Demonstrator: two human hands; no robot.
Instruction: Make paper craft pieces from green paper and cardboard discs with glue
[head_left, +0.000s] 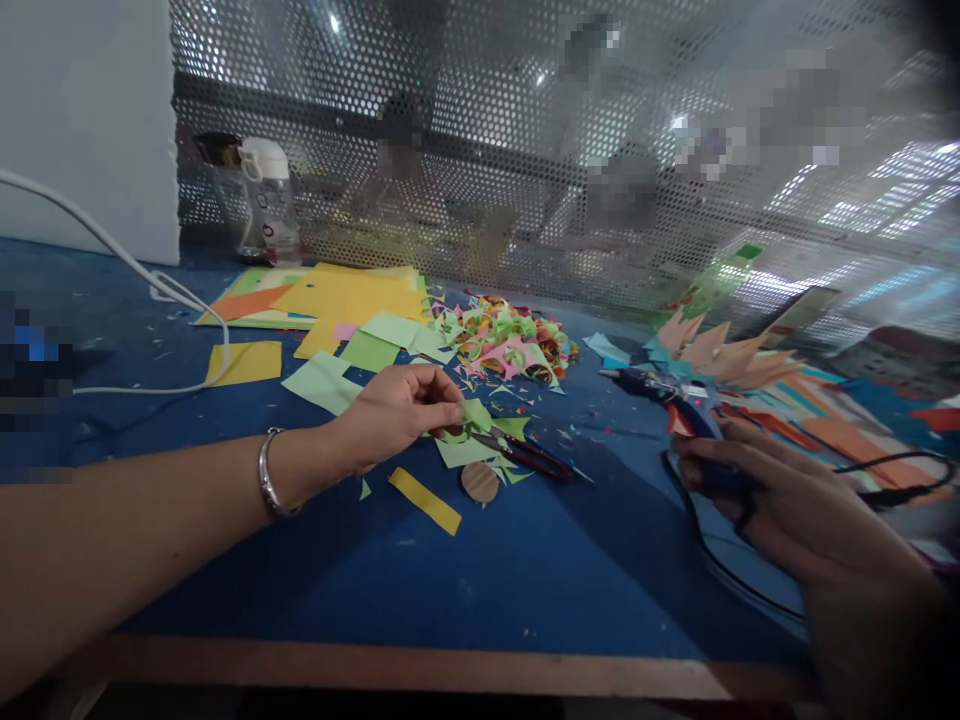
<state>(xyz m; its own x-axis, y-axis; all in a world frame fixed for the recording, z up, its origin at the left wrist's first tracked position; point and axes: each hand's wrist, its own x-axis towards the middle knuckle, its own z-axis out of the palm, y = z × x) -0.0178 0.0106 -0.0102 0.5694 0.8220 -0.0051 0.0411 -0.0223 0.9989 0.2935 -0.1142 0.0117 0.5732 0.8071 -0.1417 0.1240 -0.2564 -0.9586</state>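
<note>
My left hand, with a silver bangle at the wrist, pinches a small piece of green paper between thumb and fingers. Beneath and beside it lie green paper scraps and a pair of dark-handled scissors. A round cardboard disc and a yellow paper strip rest on the table nearer to me. At the right, my right hand is wrapped round the handle of a dark blue glue gun, its nozzle pointing left. A small red light shows on the gun's body.
A heap of colourful paper clippings lies beyond my left hand. Yellow sheets are stacked at the back left, near two bottles and a white cable. Orange pointed paper pieces stand behind the glue gun. Perforated metal borders the table.
</note>
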